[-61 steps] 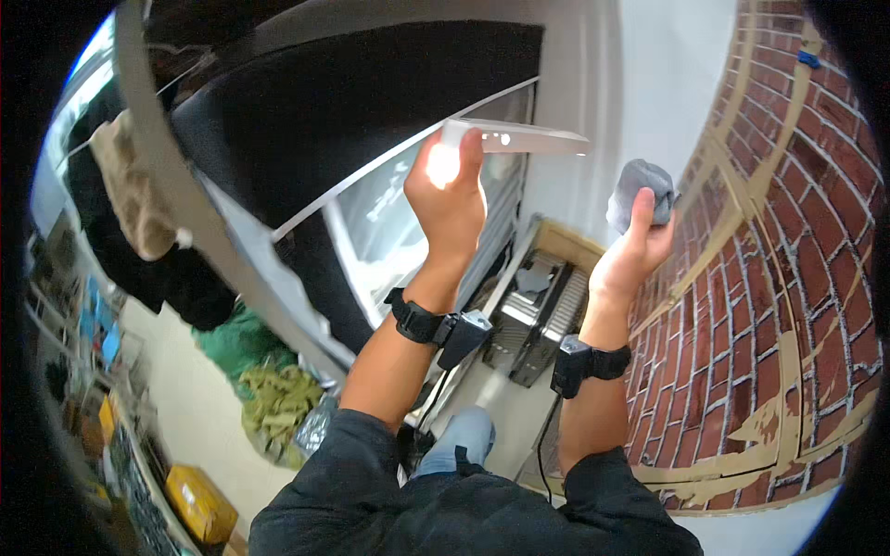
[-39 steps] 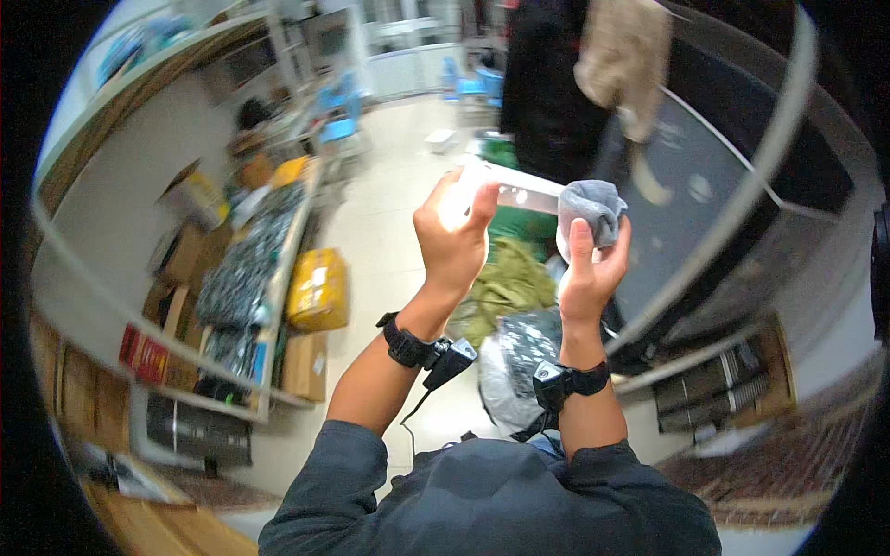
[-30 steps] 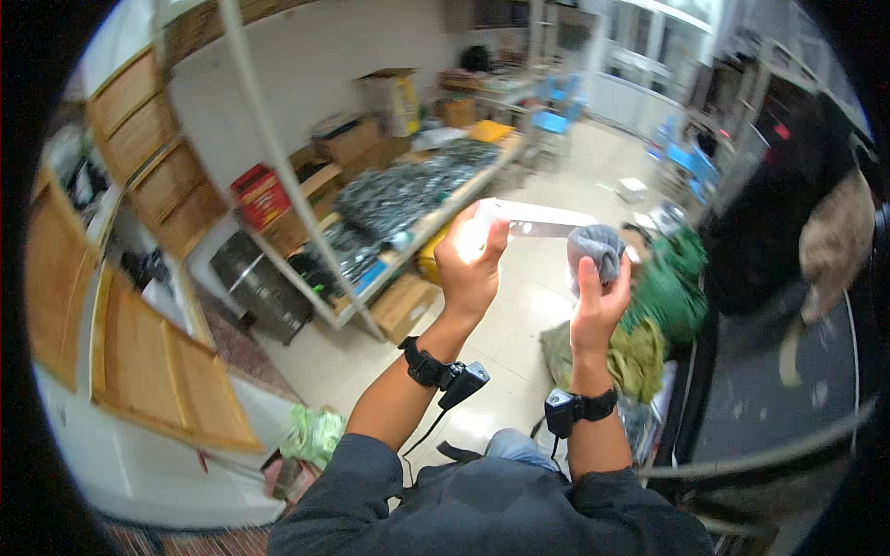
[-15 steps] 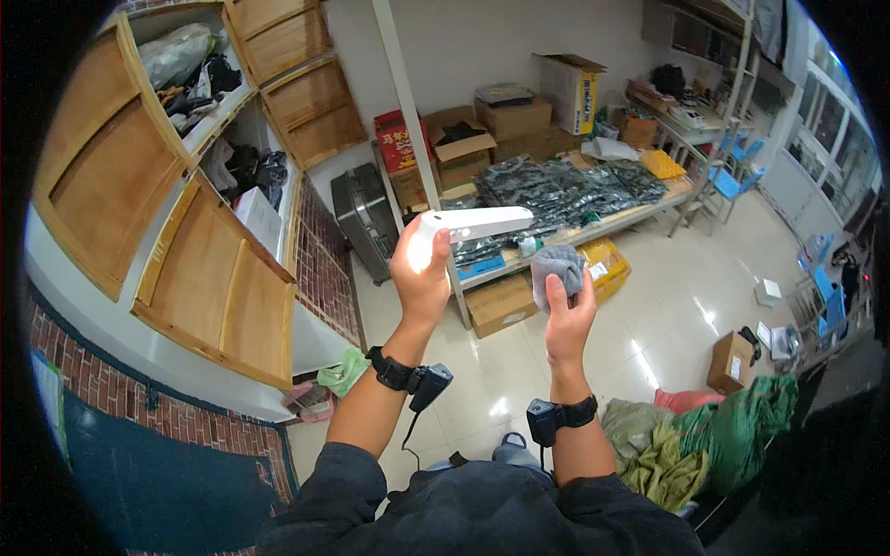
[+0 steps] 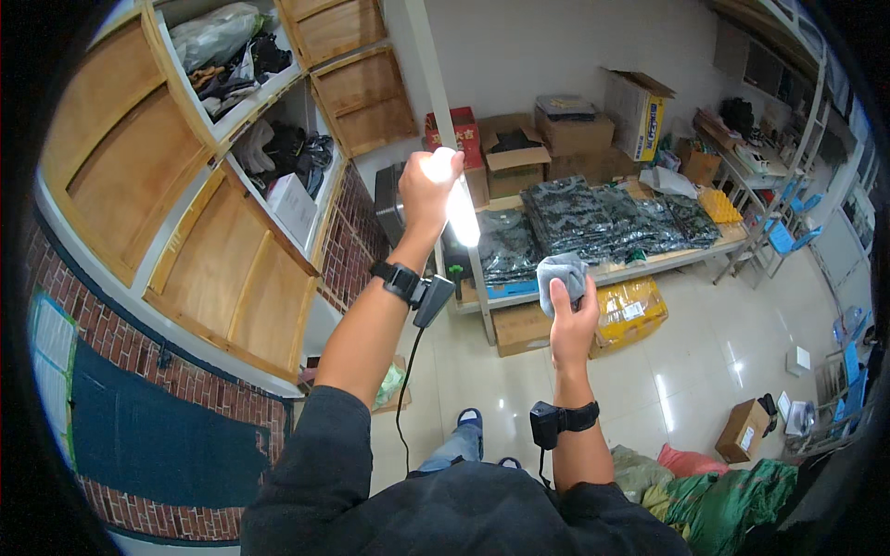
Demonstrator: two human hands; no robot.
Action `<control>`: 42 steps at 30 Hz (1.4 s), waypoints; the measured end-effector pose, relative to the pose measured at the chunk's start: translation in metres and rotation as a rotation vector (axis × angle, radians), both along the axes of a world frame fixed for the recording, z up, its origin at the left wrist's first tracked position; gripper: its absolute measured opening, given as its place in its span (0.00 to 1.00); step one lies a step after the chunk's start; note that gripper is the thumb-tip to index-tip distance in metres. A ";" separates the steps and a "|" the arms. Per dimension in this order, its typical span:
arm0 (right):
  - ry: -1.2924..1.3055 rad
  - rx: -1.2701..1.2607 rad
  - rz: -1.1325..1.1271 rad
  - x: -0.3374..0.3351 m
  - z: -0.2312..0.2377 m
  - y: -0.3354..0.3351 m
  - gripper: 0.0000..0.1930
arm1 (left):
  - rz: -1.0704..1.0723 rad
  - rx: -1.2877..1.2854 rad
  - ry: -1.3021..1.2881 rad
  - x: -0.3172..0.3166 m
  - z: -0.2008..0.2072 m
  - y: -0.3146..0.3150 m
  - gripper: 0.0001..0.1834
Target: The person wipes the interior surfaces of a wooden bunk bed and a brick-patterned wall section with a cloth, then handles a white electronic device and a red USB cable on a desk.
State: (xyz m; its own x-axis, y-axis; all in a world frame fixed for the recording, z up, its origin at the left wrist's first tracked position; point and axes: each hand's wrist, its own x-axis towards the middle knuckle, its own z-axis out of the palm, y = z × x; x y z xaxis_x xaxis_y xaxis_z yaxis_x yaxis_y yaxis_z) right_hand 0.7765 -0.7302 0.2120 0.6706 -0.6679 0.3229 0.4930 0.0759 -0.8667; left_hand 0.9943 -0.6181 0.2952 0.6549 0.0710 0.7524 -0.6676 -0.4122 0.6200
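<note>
Raised in front of the bed frame post [image 5: 432, 83], my left hand [image 5: 427, 196] is closed around a white lamp [image 5: 463, 219]. The lamp is lit and its long bar slants down past my fingers; glare hides its details. To the right and lower, my right hand [image 5: 574, 326] grips a folded grey cloth [image 5: 559, 274], thumb across its front. Lamp and cloth are apart. Black straps with small dark boxes sit on both wrists, each with a cable.
Open wooden cupboard doors [image 5: 218, 255] stand at left. Behind my hands, plastic-wrapped dark clothing [image 5: 593, 222] covers a low bunk, with a yellow-taped box [image 5: 630, 313] beneath. Green sacks [image 5: 728, 505] and a small carton [image 5: 743, 431] lie on the floor at right.
My left hand has risen and turned the lamp from nearly level to pointing steeply downward. My right hand still holds the cloth. The view has shifted, and one foot has stepped forward.
</note>
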 end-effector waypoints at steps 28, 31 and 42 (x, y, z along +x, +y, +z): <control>0.060 -1.024 0.488 0.246 0.036 -0.107 0.30 | -0.205 0.340 -0.001 0.097 0.019 -0.094 0.15; 0.029 -1.066 0.569 0.264 0.046 -0.109 0.29 | -0.029 0.497 0.008 0.098 0.028 -0.087 0.13; -0.078 -0.869 0.931 0.308 0.055 -0.114 0.29 | 0.165 0.418 -0.498 0.078 0.025 -0.038 0.10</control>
